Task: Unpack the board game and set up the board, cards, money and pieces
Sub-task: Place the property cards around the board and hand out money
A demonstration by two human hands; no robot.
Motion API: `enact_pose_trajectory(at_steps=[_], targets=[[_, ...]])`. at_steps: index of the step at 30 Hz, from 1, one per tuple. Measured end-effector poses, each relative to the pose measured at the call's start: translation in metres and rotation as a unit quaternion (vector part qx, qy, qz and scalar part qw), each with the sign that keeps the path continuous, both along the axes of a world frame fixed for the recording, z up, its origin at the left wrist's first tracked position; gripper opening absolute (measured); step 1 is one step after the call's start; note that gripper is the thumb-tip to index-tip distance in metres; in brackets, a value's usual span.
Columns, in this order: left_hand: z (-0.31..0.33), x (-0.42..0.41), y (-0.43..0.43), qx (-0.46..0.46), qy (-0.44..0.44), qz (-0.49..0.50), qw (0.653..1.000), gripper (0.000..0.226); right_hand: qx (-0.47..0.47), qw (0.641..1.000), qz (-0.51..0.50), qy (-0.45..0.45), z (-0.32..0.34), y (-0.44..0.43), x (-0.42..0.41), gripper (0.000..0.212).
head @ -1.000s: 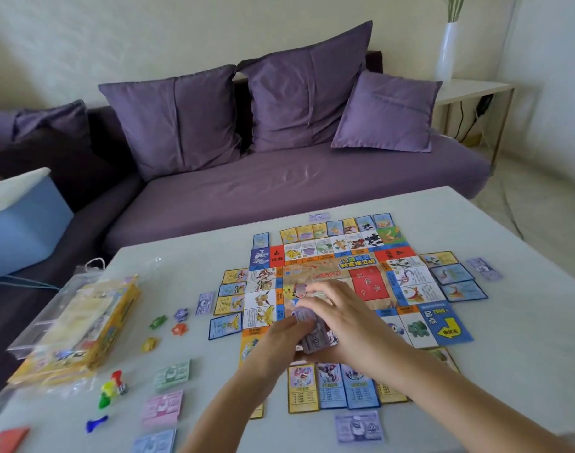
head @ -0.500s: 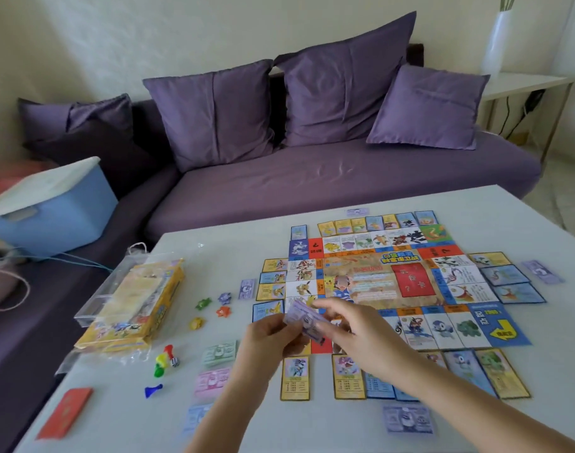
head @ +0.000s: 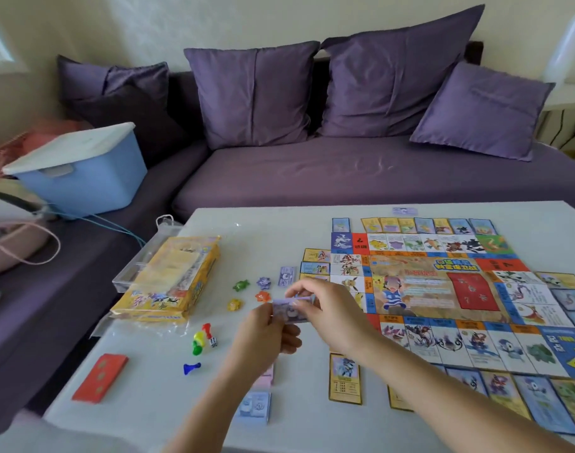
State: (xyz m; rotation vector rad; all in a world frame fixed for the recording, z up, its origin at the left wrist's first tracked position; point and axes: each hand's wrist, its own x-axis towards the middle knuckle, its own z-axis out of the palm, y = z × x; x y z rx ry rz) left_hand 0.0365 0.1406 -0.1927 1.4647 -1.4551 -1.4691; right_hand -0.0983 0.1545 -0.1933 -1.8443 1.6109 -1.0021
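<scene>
The game board (head: pixel 436 286) lies flat on the white table (head: pixel 273 240), ringed by property cards (head: pixel 345 377). My left hand (head: pixel 266 335) and my right hand (head: pixel 328 315) both pinch a small stack of purple money notes (head: pixel 291 308) above the table, left of the board. Coloured pawns (head: pixel 199 341), a die (head: pixel 213 341) and small star tokens (head: pixel 251 291) lie further left. A lone purple note (head: pixel 287 276) sits by the board's left edge. Pink and blue money stacks (head: pixel 255 408) lie under my left forearm.
The yellow game box (head: pixel 171 286) in clear wrap sits at the table's left, with a red card deck (head: pixel 99 377) near the front left corner. A purple sofa (head: pixel 345 171) with cushions stands behind; a blue storage bin (head: pixel 80 171) rests on its left part.
Both hands have carried the purple notes from over the board's middle leftward, past its left edge. The view has swung left, showing more of the box and bin.
</scene>
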Motion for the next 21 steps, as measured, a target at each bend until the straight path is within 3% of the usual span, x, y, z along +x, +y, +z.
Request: enact_pose_trajectory(at_steps=[2,6,12,21], targets=[[-0.006,0.022,-0.011,0.001,-0.063,-0.006,0.998,0.027,0.018,1.0,0.002,-0.017,-0.001,-0.022,0.009,0.01],[-0.023,0.062,-0.022,-0.121,-0.238,-0.011,0.964,0.026,0.077,0.996,-0.028,-0.034,-0.014,-0.057,0.024,0.006],[-0.031,0.075,-0.014,-0.164,-0.29,-0.09,0.939,0.025,0.131,0.99,-0.057,-0.005,-0.047,-0.071,0.049,0.006],[-0.039,0.079,-0.016,-0.215,-0.311,-0.095,0.921,0.024,0.095,0.992,-0.074,0.049,-0.057,-0.069,0.054,0.006]])
